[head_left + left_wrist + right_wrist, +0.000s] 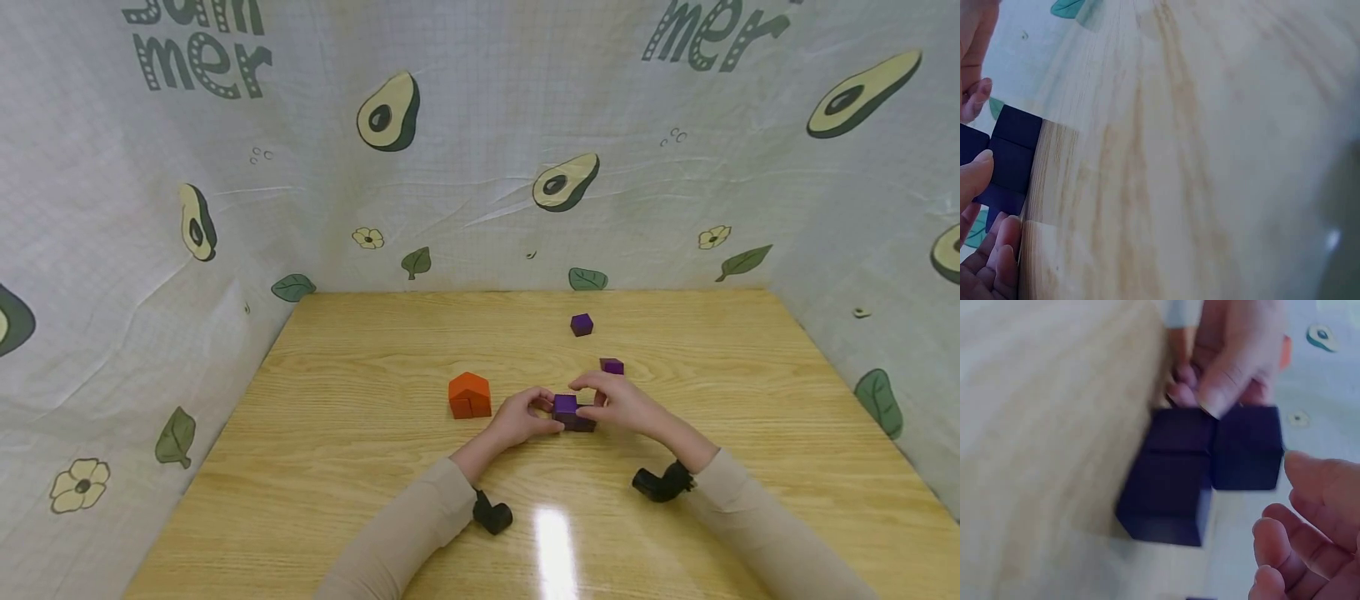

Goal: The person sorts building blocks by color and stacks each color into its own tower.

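Several dark purple blocks (566, 404) stand together on the table, one cube on top of a lower row. My left hand (525, 419) holds them from the left, its thumb (977, 175) on the near faces and its fingers curled behind. On the right, my right hand (624, 403) is beside the top cube (1246, 447), thumb and fingers bent and spread apart. Its thumb tip (1297, 465) is close to the cube's edge; whether it touches is unclear. Much of the stack's left side is hidden by the left hand.
An orange block stack (469, 397) with a peaked top stands left of the hands. Behind the right hand lies a purple block (612, 367), partly hidden, and farther back a purple cube (582, 325). A patterned curtain (480, 167) borders the wooden table (360, 350).
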`<state>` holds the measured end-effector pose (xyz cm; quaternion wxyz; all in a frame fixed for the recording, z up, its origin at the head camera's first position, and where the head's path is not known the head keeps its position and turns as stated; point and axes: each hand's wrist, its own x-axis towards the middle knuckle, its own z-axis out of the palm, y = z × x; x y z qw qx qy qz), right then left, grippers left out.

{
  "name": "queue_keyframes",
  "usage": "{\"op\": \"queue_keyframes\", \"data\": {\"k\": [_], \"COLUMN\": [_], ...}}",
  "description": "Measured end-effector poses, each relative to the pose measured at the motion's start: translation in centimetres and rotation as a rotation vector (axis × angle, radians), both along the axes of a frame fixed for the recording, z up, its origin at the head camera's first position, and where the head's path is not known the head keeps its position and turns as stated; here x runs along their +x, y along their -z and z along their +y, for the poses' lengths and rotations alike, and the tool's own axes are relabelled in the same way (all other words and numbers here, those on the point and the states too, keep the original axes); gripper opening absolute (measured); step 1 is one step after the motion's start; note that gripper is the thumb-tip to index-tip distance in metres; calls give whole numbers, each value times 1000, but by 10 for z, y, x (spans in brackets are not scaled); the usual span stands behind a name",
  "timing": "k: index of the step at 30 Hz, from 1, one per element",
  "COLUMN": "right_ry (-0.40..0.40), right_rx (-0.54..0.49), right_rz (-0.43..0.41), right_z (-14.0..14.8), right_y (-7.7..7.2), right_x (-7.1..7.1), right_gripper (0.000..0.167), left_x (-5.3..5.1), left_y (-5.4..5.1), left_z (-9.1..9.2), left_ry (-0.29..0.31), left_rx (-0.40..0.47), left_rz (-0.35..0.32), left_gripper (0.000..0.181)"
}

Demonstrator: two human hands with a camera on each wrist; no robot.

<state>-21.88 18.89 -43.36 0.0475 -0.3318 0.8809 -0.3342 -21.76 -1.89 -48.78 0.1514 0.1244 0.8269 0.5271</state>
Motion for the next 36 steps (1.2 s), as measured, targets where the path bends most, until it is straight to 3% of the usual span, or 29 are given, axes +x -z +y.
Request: {"op": "queue_keyframes", "data": {"k": [6, 16, 25, 36], "right_ry": [107, 252, 254, 242], "right_rx": [-2, 62, 138, 204], "right_rz": [53, 56, 90, 108], "right_z": [15, 29, 36, 23], "right_y": [-7, -12, -4, 12], "right_x": [-24, -64, -97, -130], "right_gripper": [28, 33, 37, 45], "left_x": [-1, -1, 0, 0], "left_y": [0, -1, 1, 0], "left_z": [0, 0, 1, 1], "left_ry": [-5, -5, -2, -4], "left_rx": [6, 16, 27, 38], "left_rz": [1, -4, -3, -4], "left_gripper": [32, 33, 32, 32]}}
